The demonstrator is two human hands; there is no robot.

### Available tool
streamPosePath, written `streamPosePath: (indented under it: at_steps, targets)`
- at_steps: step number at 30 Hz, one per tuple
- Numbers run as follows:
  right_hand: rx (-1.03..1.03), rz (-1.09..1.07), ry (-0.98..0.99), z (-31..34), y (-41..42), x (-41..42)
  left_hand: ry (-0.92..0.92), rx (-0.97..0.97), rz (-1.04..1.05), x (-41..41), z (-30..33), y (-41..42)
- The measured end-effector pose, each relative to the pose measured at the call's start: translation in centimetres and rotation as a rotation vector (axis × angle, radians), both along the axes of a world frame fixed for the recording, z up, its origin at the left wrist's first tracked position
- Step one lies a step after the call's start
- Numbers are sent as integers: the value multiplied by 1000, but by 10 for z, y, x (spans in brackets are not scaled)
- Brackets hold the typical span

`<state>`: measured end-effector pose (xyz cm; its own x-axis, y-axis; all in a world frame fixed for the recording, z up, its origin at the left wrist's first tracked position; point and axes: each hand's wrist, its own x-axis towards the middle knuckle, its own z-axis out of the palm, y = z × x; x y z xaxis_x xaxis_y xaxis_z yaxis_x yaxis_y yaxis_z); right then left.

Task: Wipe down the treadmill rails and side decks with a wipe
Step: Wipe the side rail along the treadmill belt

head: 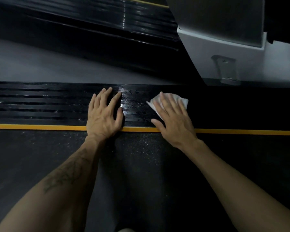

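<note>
A black ribbed side deck of the treadmill runs across the view, edged on my side by a yellow stripe. My left hand rests flat on the deck with fingers spread. Just to its right, my right hand presses a white wipe flat onto the same deck with straight fingers. The wipe shows only around the fingertips. Between the two hands the ribs look wet and shiny.
The dark running belt lies under my forearms. A white upright base of the frame stands at the far right behind the deck. Beyond a strip of grey floor, another black treadmill deck crosses the top.
</note>
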<state>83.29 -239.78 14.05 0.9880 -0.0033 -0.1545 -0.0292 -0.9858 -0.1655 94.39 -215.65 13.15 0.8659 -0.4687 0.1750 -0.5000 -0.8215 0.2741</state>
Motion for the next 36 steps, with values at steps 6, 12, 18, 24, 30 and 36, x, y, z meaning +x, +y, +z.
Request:
streamPosePath:
  at_steps: [6,12,18,24,30,36]
  targets:
    - [-66,-254,54,8,-27,-2,2,5,1,0,-1,0]
    - [45,-177,69,7,11,45,-4,2,0,0,-1,0]
    - [34,-58,3,2,-8,-6,-5,-8,-4,1,-1,0]
    - [2,-343,36,6,-4,29,-18,1,1,0,-2,0]
    - [62,-104,81,12,10,49,-16,0,3,0,-1,0]
    - [38,112,27,5,-25,6,-15,3,4,1,0,0]
